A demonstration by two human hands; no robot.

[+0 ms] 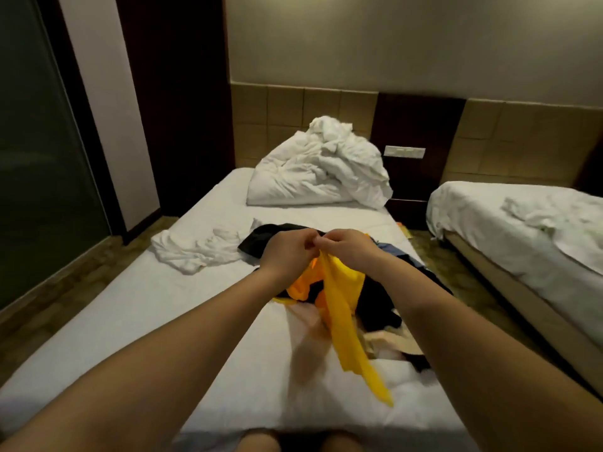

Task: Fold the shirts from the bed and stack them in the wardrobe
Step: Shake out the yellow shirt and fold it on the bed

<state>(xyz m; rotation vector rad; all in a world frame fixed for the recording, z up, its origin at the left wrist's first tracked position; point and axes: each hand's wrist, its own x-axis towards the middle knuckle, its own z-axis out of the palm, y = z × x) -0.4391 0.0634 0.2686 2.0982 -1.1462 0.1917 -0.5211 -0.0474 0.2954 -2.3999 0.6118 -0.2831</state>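
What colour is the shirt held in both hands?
The shirt is plain yellow, seen in the head view.

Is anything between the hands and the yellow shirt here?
Nothing visible: the left hand and right hand both pinch the yellow shirt at its top, holding it above the dark clothes on the bed.

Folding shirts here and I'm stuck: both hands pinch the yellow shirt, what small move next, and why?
Probably draw the left hand and right hand apart along the edge of the bright yellow fabric shirt. They pinch it close together, so it hangs in a narrow strip over the white bed sheet; spreading should open it for laying flat.
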